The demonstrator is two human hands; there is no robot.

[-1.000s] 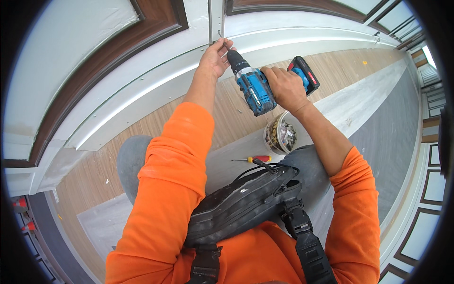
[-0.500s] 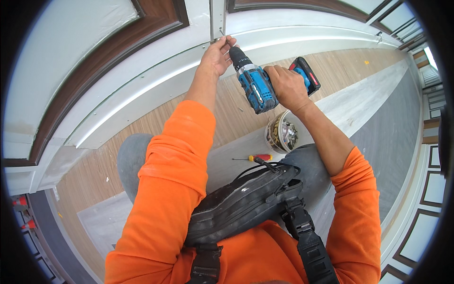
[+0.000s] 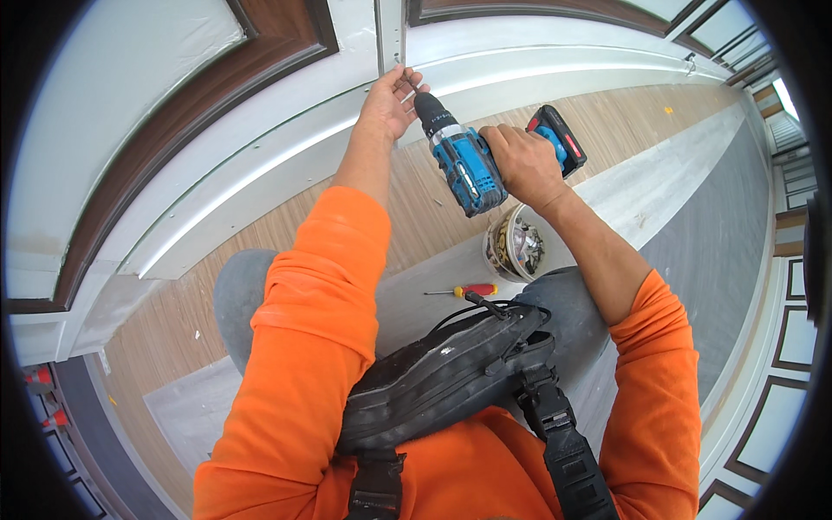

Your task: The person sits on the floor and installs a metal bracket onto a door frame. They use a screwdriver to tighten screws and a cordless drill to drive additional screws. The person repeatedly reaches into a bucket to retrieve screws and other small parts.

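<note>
My right hand is wrapped round the handle of a blue and black cordless drill. The drill's black chuck points up and left at a narrow white upright strip with small holes in it. Its thin bit runs in among the fingers of my left hand. The thumb and fingertips of that hand are pinched at the bit's end, on what looks like a small screw at the strip. The fingers partly hide where bit and screw meet.
A tub of small metal pieces stands by my right knee. A red and yellow screwdriver lies on the floor before a black bag on my lap. The white skirting and a brown-framed panel rise ahead.
The drill and both hands have shifted slightly left within the picture, along with the strip. The chuck is a little lower in the picture, and both hands keep their grips.
</note>
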